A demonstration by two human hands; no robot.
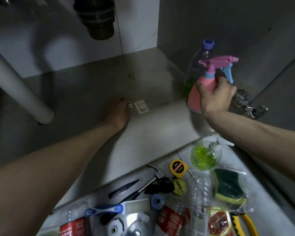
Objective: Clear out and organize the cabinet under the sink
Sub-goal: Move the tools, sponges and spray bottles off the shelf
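Note:
My right hand point(215, 97) grips a pink spray bottle point(197, 92) by its neck, just under the pink and blue trigger head, at the right side of the cabinet. Behind it stands a clear plastic bottle point(197, 63) with a blue cap and a little green liquid at the bottom. My left hand point(117, 111) reaches flat onto the grey cabinet floor point(85, 92), fingers straight, touching a few small white pieces point(129, 104) beside a small white packet point(141, 106).
A dark drain trap point(97, 17) hangs at the top and a white pipe point(19, 86) slants down on the left. A metal hinge point(247, 103) sits at the right wall. On the floor outside lie a soap dispenser point(205, 155), tape measure point(179, 168), hammer point(148, 183), sponge point(228, 186), pliers point(243, 222) and bottles.

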